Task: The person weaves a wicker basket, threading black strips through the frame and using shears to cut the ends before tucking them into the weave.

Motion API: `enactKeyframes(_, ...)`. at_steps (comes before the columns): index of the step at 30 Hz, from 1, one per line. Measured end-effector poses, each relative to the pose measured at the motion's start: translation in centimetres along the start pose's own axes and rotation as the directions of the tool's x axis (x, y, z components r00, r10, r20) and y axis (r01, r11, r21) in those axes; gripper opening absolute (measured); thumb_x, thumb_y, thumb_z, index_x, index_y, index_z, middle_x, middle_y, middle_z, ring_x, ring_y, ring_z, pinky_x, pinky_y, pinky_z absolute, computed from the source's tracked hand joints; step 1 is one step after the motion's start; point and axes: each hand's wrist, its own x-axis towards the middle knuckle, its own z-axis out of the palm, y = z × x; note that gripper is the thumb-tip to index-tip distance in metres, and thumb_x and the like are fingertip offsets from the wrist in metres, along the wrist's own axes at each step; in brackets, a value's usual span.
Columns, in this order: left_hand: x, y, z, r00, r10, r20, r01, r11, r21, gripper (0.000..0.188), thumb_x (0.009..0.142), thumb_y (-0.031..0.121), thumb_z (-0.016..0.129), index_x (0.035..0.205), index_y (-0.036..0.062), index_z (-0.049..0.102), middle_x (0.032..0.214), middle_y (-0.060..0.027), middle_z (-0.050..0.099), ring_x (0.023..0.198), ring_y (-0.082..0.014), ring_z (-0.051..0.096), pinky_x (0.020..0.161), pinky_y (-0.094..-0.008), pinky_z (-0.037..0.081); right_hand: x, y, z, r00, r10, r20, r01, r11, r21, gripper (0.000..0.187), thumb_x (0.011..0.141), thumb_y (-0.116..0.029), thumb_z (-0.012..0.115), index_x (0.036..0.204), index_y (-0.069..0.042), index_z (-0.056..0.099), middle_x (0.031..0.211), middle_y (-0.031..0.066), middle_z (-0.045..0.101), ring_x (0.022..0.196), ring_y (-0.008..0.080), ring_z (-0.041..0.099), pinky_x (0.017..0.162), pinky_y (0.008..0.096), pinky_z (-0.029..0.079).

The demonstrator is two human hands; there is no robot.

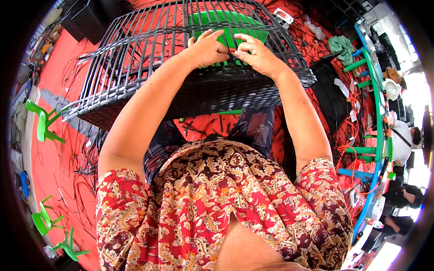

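A large black wicker piece stands in front of me, its lower side densely woven and its upper part an open grid of bars. My left hand is at the grid near its middle, fingers bent and closed round a dark strand. Just to the right, my right hand has thumb and forefinger brought together on a dark strand between the two hands. What the fingertips grip is partly hidden. Behind the bars shows a bright green basin.
Loose dark strips lie scattered over the red floor. Small green stools stand on the left. On the right are a green and blue frame, a green cloth and orange cords. Another person is beyond it.
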Motion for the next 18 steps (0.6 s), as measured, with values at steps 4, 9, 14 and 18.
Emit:
enactKeyframes(4,1.1,-0.3,0.1,0.998,0.057,-0.038,-0.066,0.955,-0.288,0.017,0.071,0.025,0.066,0.084,0.0147,0.070,0.137,-0.0095,0.036,0.123,-0.0284,0.036,0.098,-0.0387,0.029,0.2,-0.2,-0.5,0.999,-0.009,0.045,0.011,0.999,-0.047,0.021,0.080,-0.027,0.061,0.077,-0.006,0.063,0.127,0.0145,0.046,0.111,0.0295,0.046,0.091,0.0375,0.037)
enactKeyframes(9,1.4,-0.4,0.7,0.996,0.015,-0.083,-0.063,0.782,-0.621,0.017,0.069,0.014,0.067,0.079,0.0006,0.067,0.130,-0.0143,0.041,0.108,-0.0210,0.049,0.090,-0.0305,0.036,0.5,-0.4,-0.2,1.000,-0.016,0.003,0.016,0.997,-0.073,0.022,0.081,-0.027,0.061,0.076,-0.005,0.063,0.125,0.0157,0.047,0.107,0.0283,0.050,0.087,0.0365,0.040)
enactKeyframes(14,1.5,-0.8,0.8,0.997,0.057,-0.055,-0.079,0.789,-0.610,0.019,0.068,0.015,0.068,0.081,0.0002,0.067,0.131,-0.0163,0.040,0.108,-0.0214,0.049,0.090,-0.0306,0.036,0.9,0.5,0.2,1.000,-0.006,0.029,0.007,0.998,-0.065,0.023,0.081,-0.027,0.060,0.076,-0.005,0.063,0.125,0.0155,0.047,0.108,0.0277,0.049,0.087,0.0362,0.040)
enactKeyframes(18,1.4,-0.5,0.2,0.994,0.107,-0.008,-0.095,0.842,-0.530,0.019,0.068,0.015,0.068,0.080,0.0003,0.067,0.131,-0.0178,0.040,0.109,-0.0222,0.048,0.091,-0.0321,0.035,1.0,0.5,0.2,0.999,-0.004,0.043,0.008,0.995,-0.096,0.023,0.082,-0.027,0.060,0.074,-0.005,0.061,0.127,0.0155,0.044,0.111,0.0276,0.047,0.089,0.0365,0.038)
